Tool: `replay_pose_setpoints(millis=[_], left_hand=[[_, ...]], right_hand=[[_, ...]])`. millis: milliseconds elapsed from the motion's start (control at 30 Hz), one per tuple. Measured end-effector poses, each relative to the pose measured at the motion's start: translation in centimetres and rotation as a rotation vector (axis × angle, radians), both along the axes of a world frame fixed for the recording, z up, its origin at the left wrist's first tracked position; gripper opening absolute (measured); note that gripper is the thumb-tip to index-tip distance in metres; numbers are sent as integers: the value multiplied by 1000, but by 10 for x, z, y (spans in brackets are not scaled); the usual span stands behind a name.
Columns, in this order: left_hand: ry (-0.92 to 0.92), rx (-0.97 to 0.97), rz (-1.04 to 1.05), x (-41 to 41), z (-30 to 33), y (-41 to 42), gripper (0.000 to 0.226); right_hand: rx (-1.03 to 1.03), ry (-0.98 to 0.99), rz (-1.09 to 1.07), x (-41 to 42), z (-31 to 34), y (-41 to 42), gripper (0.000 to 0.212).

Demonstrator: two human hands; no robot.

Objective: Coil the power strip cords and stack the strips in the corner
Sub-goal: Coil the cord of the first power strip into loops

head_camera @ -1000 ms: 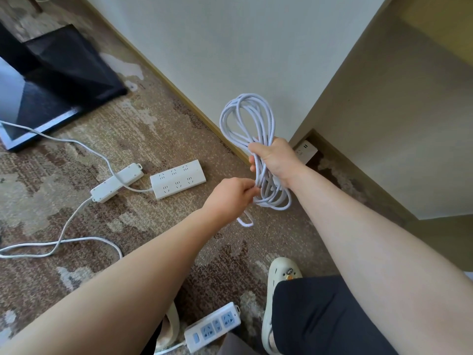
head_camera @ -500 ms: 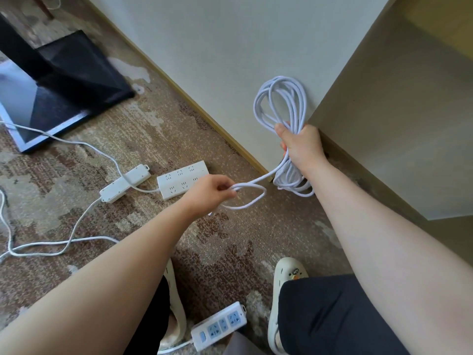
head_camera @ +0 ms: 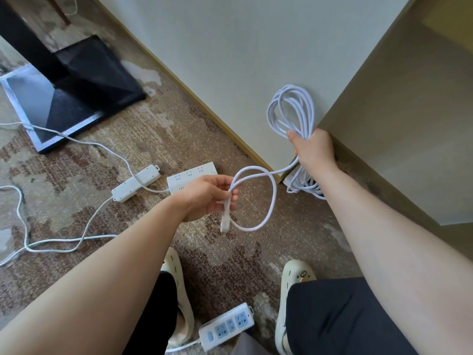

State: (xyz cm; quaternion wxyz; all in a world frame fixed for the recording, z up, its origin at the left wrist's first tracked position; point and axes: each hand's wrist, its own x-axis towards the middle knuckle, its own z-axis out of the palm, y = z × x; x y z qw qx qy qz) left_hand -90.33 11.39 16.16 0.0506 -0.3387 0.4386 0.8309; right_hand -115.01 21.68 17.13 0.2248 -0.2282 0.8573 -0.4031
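The right hand (head_camera: 313, 149) grips the coiled cord (head_camera: 290, 108) at two o'clock. The left hand (head_camera: 210, 197) pinches the loose end near its plug (head_camera: 225, 221), at its eight o'clock.

This looks like a carpeted room in an office or hotel, not a workshop. A worn patterned carpet (head_camera: 143, 139) in brown and beige runs up to a plain pale wall (head_camera: 230, 47) with a thin wooden baseboard (head_camera: 204, 108). Left of that wall a black stand base (head_camera: 84, 80) sits on the carpet, and right of it stands a tan cabinet (head_camera: 396, 124).
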Motion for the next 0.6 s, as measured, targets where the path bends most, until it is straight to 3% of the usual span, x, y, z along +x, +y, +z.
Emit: replay_pose_setpoints(millis=[133, 433, 600], left_hand=[[83, 83, -6, 2, 1, -1, 27], [-133, -171, 163, -4, -6, -5, 20], [-272, -654, -238, -2, -14, 11, 28]], right_hand=[[15, -22, -11, -2, -2, 3, 28], [19, -45, 16, 6, -3, -1, 28], [17, -12, -45, 5, -2, -5, 30]])
